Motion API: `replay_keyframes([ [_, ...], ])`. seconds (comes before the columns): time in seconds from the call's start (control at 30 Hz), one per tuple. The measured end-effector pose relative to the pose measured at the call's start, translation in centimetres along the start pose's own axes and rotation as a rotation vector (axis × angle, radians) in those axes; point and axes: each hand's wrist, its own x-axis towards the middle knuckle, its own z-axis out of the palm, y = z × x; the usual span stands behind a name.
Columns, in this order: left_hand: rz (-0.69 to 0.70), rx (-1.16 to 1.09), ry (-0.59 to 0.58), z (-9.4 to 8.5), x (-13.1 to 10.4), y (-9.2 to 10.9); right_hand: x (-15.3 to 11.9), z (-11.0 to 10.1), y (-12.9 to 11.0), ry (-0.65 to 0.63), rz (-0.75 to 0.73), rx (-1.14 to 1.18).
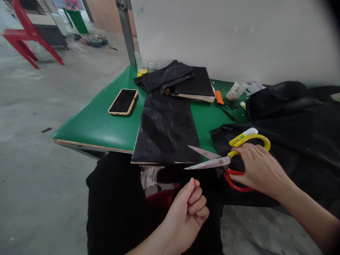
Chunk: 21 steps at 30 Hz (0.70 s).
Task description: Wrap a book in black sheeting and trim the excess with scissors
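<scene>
My right hand (259,170) grips a pair of scissors (212,162) by a yellow and a red handle, with the blades spread apart and pointing left. Below the blades, my left hand (190,212) is closed, thumb against curled fingers; whatever may be between them is too small or hidden to make out. A black-covered flat book or board (167,131) lies at the near edge of the green table (92,124), just beyond the scissor tips. A yellow and white glue tube (243,137) lies behind the scissors, on black sheet material (294,131).
A phone (123,102) lies on the left of the table. Behind are folded black material (166,76), a black book (196,83), an orange cutter-like object (219,97) and a clear plastic cup (236,90). A white board (225,39) stands behind; a red chair (26,33) is far left.
</scene>
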Motion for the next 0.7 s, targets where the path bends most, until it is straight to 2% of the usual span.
replay_keyframes([
  [0.3,-0.001,0.043,-0.089,-0.9,-0.1,0.3,4.1,-0.6,-1.8,-0.019,-0.157,-0.016],
  [0.7,-0.001,0.084,-0.157,-1.2,0.0,0.7,7.5,-0.1,-2.8,0.001,-0.251,0.012],
])
